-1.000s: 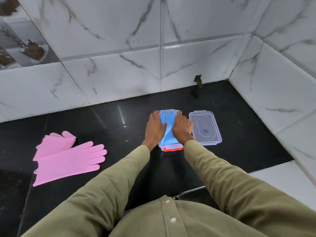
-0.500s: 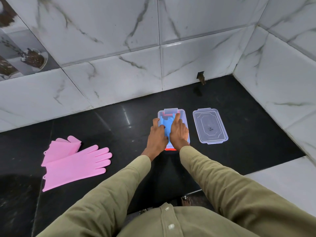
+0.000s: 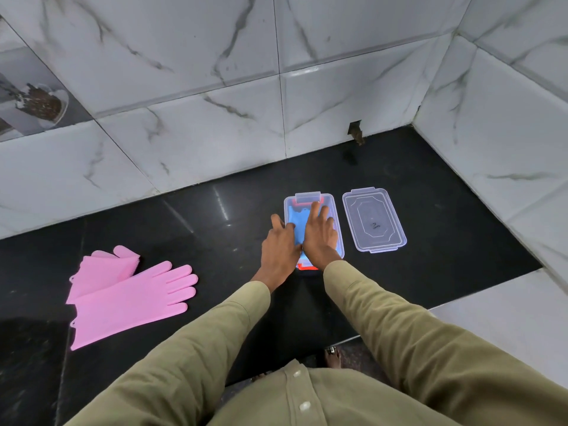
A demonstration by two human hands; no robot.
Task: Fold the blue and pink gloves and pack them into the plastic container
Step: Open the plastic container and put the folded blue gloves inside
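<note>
A clear plastic container (image 3: pixel 329 200) with red clips stands on the black counter. Folded blue gloves (image 3: pixel 297 222) lie inside it. My right hand (image 3: pixel 319 233) presses flat on the blue gloves with straight fingers reaching toward the far end. Beside it, my left hand (image 3: pixel 280 244) rests at the container's left edge, its fingers extended along the rim and onto the gloves. Far to the left, two pink gloves (image 3: pixel 123 292) lie on the counter, one spread out flat and one partly folded behind it.
The container's clear lid (image 3: pixel 373 223) lies flat just right of the container. White marble-tiled walls close off the back and the right side. A white ledge (image 3: pixel 504 315) borders the black counter (image 3: pixel 190 229) at the front right.
Both hands went from gripping the bunched blue gloves over the container to pressing them flat inside it, fingers now stretched out. The camera view has shifted slightly.
</note>
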